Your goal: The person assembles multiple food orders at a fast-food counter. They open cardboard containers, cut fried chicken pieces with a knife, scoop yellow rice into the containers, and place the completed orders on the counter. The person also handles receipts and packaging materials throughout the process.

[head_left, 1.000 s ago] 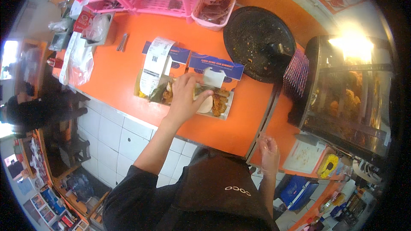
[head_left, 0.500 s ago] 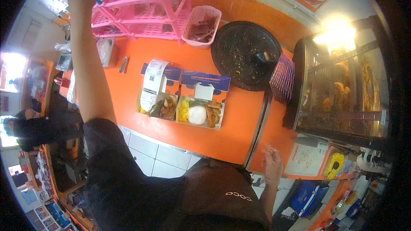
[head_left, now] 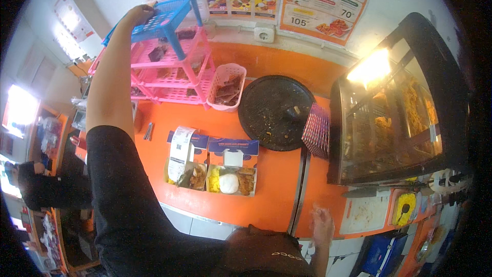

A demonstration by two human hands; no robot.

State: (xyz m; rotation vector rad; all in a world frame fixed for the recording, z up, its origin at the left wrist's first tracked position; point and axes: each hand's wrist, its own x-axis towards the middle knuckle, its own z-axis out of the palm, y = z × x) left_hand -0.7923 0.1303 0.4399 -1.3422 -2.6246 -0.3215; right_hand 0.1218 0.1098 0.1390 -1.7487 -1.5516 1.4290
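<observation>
My left hand [head_left: 138,15] reaches up to the blue top tray [head_left: 169,18] of a plastic rack. Its fingers are bent together over the tray, and what they hold, if anything, is hidden. My right hand [head_left: 322,224] hangs low near the counter's front edge, in a clear plastic glove and smeared by motion. On the orange counter stand two open food boxes side by side. The left box [head_left: 187,174] has a long paper receipt [head_left: 180,151] over it and meat inside. In the right box [head_left: 232,180] lie yellow pieces, a white mound of rice and browned chicken.
Pink rack shelves [head_left: 177,74] hold small dark packets. Beside them are a pink basket [head_left: 226,87] of sachets, a round black tray [head_left: 277,110] and a stack of patterned cartons [head_left: 316,131]. A lit glass food warmer [head_left: 389,113] stands right, above a white cutting board [head_left: 365,213]. Tongs [head_left: 148,131] lie left.
The view has tilted up, so the whole blue tray and wall menus show. My left hand has come over the blue tray. My right hand stays low by the counter edge.
</observation>
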